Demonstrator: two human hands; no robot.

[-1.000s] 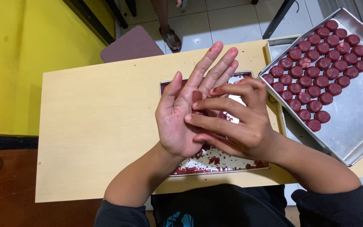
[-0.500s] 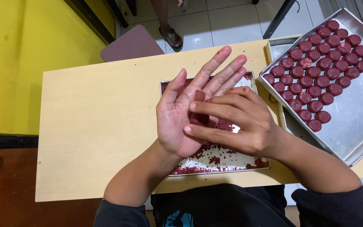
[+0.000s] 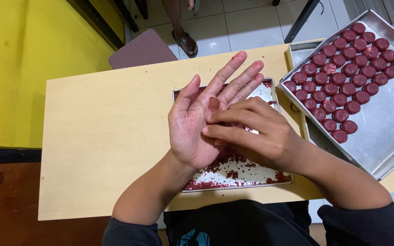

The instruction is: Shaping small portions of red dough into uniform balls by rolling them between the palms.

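Two metal trays sit on the pale wooden table (image 3: 96, 136). One, a small rectangular tray (image 3: 270, 93) directly under the hands, holds only scattered dark red crumbs (image 3: 226, 171), thickest along its near edge. Off to the right, a large baking tray (image 3: 384, 132) lies tilted at an angle, resting partly on another tray beneath it; rows of dark red dough discs (image 3: 343, 82) fill its upper left part, round, flattened and smooth, while its lower right part is bare metal. Above the small tray, the left hand (image 3: 197, 123) is spread flat, palm up, fingers straight and slightly fanned, smeared with red. A small piece of red dough (image 3: 214, 103) lies on it at the base of the fingers, flat and dull. Across that palm rests the right hand (image 3: 258, 134), palm down, its loosely bent fingers pressing just beside the dough, gripping nothing.
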